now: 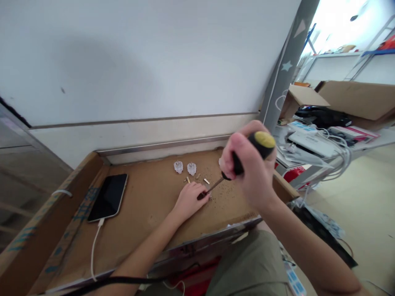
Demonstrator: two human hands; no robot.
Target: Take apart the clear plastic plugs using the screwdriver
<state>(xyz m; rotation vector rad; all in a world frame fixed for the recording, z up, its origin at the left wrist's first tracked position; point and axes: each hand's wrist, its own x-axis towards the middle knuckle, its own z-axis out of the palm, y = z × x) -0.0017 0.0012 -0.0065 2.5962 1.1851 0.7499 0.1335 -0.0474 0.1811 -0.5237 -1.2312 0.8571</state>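
My right hand [253, 168] is wrapped round the black handle of a screwdriver [263, 140] with a yellow end cap. Its thin shaft slants down to the left, and the tip ends among the fingers of my left hand [191, 198]. Those fingers are closed and press a small object against the cardboard; it is mostly covered, so its kind cannot be made out. Beyond the hands stand two clear plugs, a left one [178, 166] and a right one [191, 169], pins upward. Small metal strips, one brass-coloured [189, 180] and one paler [206, 181], lie near my left hand.
Cardboard [148, 201] with raised sides covers the work surface, and dark crumbs are scattered right of my left hand. A phone [108, 198] with a white cable [95, 246] lies at the left. Boxes, cables and a white device [314, 144] crowd a right-hand table.
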